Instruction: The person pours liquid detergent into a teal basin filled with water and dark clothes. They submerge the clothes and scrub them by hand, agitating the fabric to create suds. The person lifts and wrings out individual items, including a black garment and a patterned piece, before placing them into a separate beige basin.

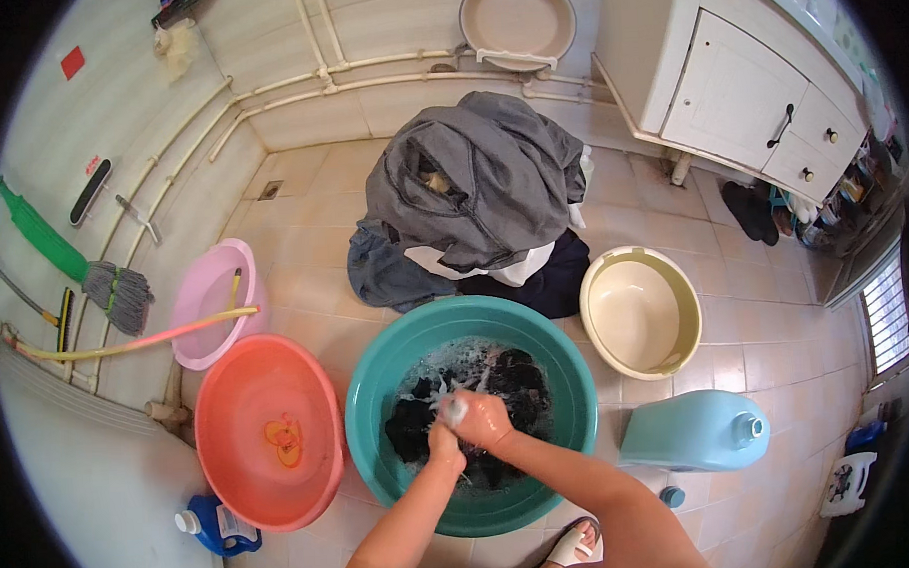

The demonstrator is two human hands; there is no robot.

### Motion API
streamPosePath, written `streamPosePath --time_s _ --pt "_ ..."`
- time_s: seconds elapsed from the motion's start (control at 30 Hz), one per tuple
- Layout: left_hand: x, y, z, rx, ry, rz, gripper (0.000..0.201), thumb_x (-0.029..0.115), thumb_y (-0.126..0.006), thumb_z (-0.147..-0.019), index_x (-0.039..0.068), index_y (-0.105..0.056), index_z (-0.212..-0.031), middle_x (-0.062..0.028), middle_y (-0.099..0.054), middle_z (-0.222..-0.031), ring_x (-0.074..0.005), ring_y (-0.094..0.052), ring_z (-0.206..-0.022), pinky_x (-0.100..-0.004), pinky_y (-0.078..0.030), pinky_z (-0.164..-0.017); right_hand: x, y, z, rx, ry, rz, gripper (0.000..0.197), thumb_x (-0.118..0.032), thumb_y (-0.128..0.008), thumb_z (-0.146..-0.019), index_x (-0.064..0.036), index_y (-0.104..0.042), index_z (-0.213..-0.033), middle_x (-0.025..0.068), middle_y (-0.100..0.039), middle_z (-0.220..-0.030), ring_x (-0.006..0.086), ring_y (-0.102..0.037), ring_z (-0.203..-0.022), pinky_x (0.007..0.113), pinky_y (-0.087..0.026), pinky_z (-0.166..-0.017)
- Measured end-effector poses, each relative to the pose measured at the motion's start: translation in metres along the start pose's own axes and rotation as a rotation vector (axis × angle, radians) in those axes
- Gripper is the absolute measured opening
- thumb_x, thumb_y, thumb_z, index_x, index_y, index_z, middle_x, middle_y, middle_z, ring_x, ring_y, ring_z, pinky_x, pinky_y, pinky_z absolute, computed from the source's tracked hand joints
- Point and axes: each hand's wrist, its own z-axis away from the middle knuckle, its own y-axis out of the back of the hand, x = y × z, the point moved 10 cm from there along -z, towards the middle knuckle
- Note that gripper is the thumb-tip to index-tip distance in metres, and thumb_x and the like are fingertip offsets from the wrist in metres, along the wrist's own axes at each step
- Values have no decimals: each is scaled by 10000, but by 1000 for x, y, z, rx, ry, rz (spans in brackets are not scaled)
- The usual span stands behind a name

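A large teal basin [370, 370] stands in front of me with sudsy water and dark wet laundry [518, 379] in it. Over its middle, my left hand [444, 448] and my right hand [486, 421] are closed and pressed together, just above the laundry. A small whitish patch [454, 412], foam or an object, shows at the right hand's fingers. What the two hands grip between them is hidden, and motion blurs the fingers slightly.
An orange basin [315, 459] stands close on the left with a pink basin [205, 293] behind it. Beyond the teal basin lies a heap of grey clothes [501, 172]. On the right are a cream basin [641, 313] and a light blue jug [685, 433], its cap [672, 497] on the tiles.
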Motion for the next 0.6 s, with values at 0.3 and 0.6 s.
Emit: streamPosePath --time_s 0.3,0.6 --pt "26 -28 11 -707 131 457 299 360 -503 -907 141 -616 -739 -36 -612 -686 -195 -595 -661 -327 -488 -641 -52 -3 20 -133 310 -126 140 -229 -591 -719 -99 -580 -668 148 -595 -645 300 -608 -602 418 -483 -482" --pt "36 -16 7 -364 196 188 378 445 -566 -848 142 -525 -626 -64 -542 -574 -196 -549 -531 -352 -467 -514 -92 21 48 -75 468 -197 174 -258 -621 -719 -120 -563 -630 100 -554 -565 287 -567 -494 395 -462 -458"
